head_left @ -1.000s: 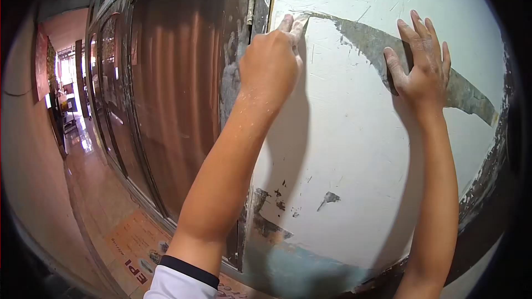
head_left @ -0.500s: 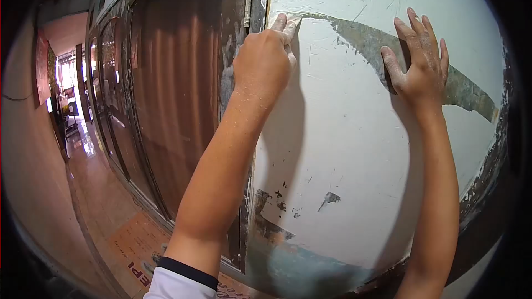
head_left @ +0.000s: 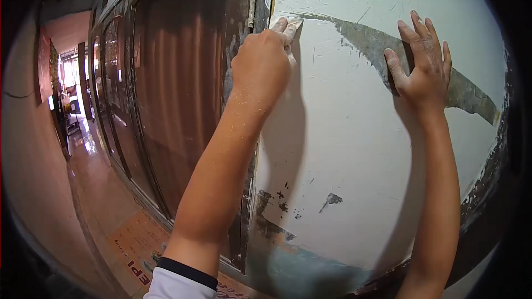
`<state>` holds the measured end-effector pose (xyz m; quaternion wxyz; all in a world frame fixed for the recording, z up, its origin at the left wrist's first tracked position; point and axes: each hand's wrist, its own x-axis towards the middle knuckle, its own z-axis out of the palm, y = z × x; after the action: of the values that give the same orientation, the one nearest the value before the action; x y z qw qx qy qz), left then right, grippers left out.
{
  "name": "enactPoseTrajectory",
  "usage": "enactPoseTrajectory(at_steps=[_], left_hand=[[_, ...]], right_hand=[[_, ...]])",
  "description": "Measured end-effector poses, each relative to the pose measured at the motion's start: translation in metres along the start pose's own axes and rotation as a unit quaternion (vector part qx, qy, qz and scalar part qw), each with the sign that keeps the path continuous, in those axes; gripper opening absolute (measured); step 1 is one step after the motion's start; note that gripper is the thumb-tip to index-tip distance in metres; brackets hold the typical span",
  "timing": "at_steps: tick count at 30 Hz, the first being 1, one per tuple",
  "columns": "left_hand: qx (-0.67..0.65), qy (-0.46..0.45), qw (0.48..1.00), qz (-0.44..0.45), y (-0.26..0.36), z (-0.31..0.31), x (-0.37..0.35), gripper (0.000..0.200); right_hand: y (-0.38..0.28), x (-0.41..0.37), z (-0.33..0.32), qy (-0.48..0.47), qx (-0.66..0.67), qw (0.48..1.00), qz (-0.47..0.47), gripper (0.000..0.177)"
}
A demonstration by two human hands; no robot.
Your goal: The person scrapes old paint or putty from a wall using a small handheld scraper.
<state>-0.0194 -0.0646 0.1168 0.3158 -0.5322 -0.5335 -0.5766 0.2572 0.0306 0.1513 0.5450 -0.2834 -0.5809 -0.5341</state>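
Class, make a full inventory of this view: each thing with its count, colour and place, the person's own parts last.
Wall panel: one, whitish, centre to right
Large bare patch: one, grey, across the panel's upper part
Blue-green area: one, panel's bottom
Blade-like piece: one, pale, at the left hand's fingers
Hinge: one, metallic, upper edge of the dark frame
Curtain: one visible, reddish brown, behind glass, left of the panel
Floor: one, tan, shiny, lower left
Printed sheet: at least one, orange-brown, on the floor
Sleeve: one, white with black band, left arm
Left hand: one, dusty, panel's upper left
Right hand: one, dusty, spread over the grey patch
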Motion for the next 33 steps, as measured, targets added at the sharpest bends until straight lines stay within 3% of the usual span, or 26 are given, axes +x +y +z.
enactPoseTrajectory(at_steps=[3,6,14,18,29,33], left_hand=[[0.067,-0.039,0.996,-0.033,0.010,-0.008,0.003,0.026],[0.038,-0.002,0.999,0.000,0.000,0.000,0.002,0.028],[0.088,-0.067,0.993,-0.040,0.004,-0.006,0.006,0.031],[0.036,0.027,0.998,0.034,-0.005,0.001,-0.003,0.027],[0.052,-0.049,0.997,-0.026,-0.008,-0.003,0.002,0.033],[0.040,-0.008,0.999,-0.007,-0.007,-0.004,0.006,0.033]], right_hand=[[0.000,0.002,-0.001,0.003,0.003,1.000,0.001,0.052],[-0.001,0.001,-0.002,-0.003,-0.006,1.000,0.006,0.052],[0.004,0.000,0.004,0.006,-0.008,1.000,-0.005,0.054],[0.002,0.000,0.001,0.001,0.001,1.000,0.000,0.053],[0.004,0.001,0.002,0.010,0.004,1.000,-0.004,0.054],[0.003,0.001,0.001,0.000,-0.007,1.000,-0.004,0.054]])
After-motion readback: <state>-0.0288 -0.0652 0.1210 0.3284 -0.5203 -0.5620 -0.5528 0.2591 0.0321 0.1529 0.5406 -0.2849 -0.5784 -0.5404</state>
